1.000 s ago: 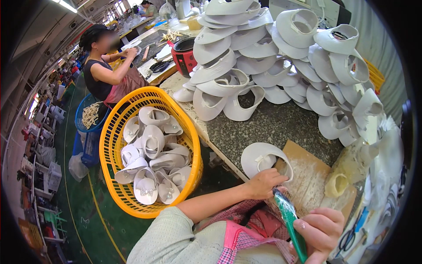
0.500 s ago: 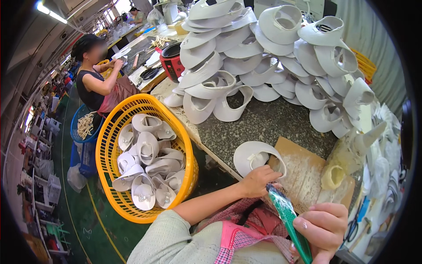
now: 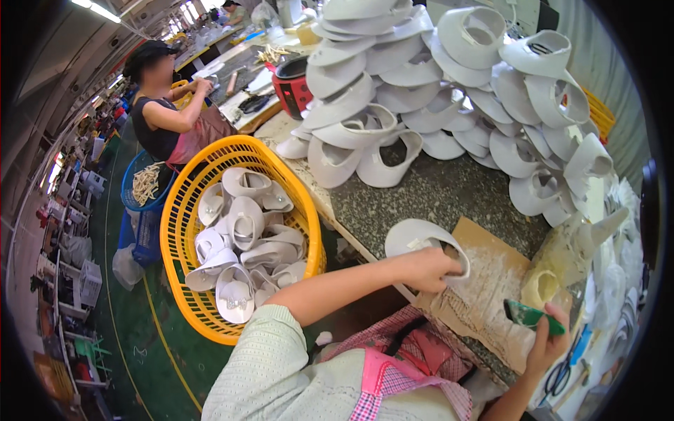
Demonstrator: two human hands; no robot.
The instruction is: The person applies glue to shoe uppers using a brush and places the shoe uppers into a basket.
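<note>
On the near edge of the table lies a white ring-shaped shoe upper (image 3: 411, 234). The fingers of my left hand (image 3: 430, 270) are closed on its near right rim. My right hand (image 3: 550, 344) grips a green brush (image 3: 535, 317) with white smears on it, its tip pointing left. The brush is above the right part of a brown board (image 3: 484, 256) that is crusted with whitish dried paste. Just beyond the brush is a yellowish, paste-covered pot (image 3: 542, 286) lying on its side, its mouth toward me; its contents cannot be made out.
Tall stacks of white uppers (image 3: 407, 98) fill the table's far side. A yellow basket (image 3: 168, 245) of uppers, some with sparkling bows, stands at left. Scissors (image 3: 559, 377) lie at right. A co-worker (image 3: 165, 112) works beyond the basket, near a red pot (image 3: 289, 91).
My right hand has carried the brush away from my body, rightward over the board near the pot. My left hand still holds the upper's rim. The whole view has shifted slightly.
</note>
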